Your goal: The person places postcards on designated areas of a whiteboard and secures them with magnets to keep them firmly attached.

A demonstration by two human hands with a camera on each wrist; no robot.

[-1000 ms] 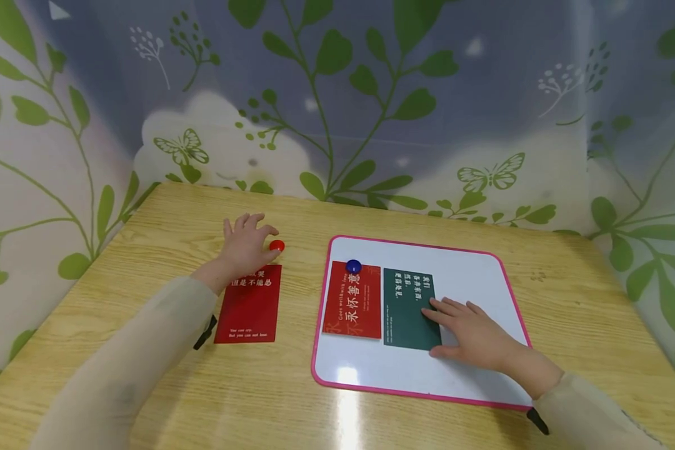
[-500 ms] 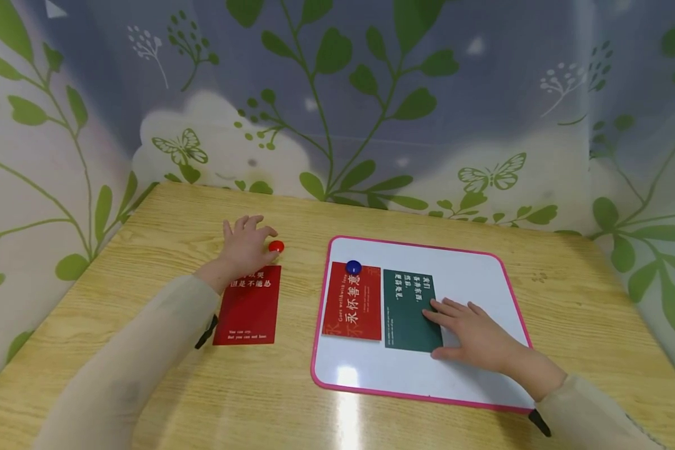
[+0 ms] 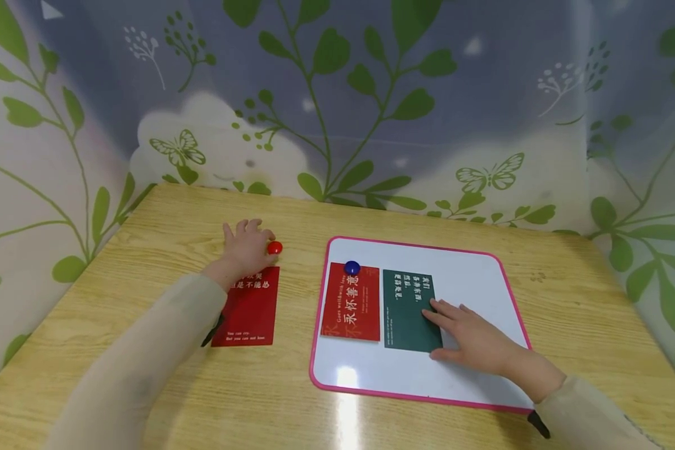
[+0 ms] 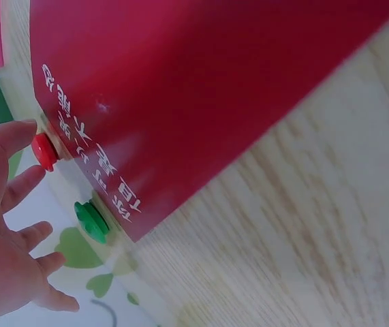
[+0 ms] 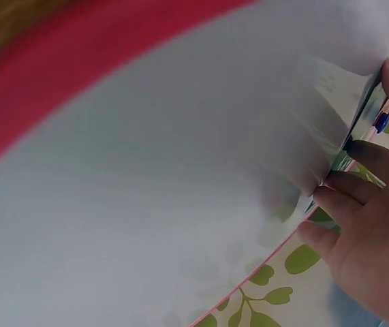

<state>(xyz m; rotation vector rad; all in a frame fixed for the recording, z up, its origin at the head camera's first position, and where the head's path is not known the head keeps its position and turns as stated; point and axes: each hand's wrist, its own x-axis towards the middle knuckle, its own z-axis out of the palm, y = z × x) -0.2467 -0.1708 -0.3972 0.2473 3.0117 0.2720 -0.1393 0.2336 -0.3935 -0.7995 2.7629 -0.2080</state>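
Observation:
At the top edge of a red card [image 3: 246, 315] on the table, my left hand [image 3: 247, 251] has its thumb and index finger on either side of a red button magnet [image 3: 275, 248], pinching it. In the left wrist view a green magnet [image 4: 92, 221] stands by the other fingers, which are spread; the hand hides it from the head camera. My right hand [image 3: 478, 337] rests with extended fingers on the right side of a dark green card [image 3: 409, 315], which lies on a pink-rimmed whiteboard [image 3: 472, 275].
Left of the green card, a second red card [image 3: 351, 309] lies on the whiteboard under a blue magnet [image 3: 352, 268] at its top edge. The wooden table [image 3: 281, 387] ends at the back against a leaf-patterned curtain [image 3: 360, 112].
The left thumb and index finger have drawn closer together around the red magnet. The right hand has stayed in place on the green card.

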